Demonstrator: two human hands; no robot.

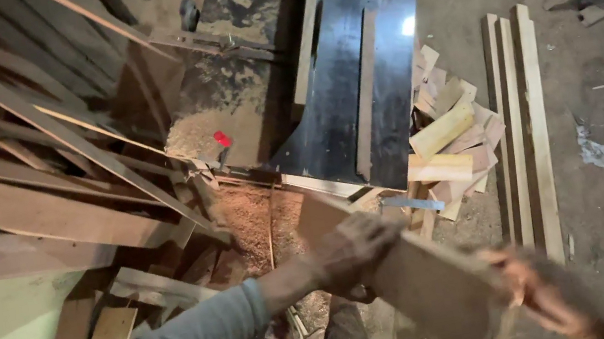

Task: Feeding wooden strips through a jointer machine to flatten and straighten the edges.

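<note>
A flat brown wooden board [429, 279] is held tilted in front of me, low in the view. My left hand [353, 250] grips its upper left edge, the grey sleeve reaching in from the bottom left. My right hand [543, 292] holds the board's lower right end and looks blurred. Below the board lies a heap of short wood offcuts [450, 139] and sawdust [257, 219].
A long glossy black panel [365, 59] lies ahead with a thin strip on it. Three long pale planks [523, 130] rest on the concrete floor at right. Stacked boards and slats [27, 160] crowd the left. A small red object [221, 139] sits by the sawdust.
</note>
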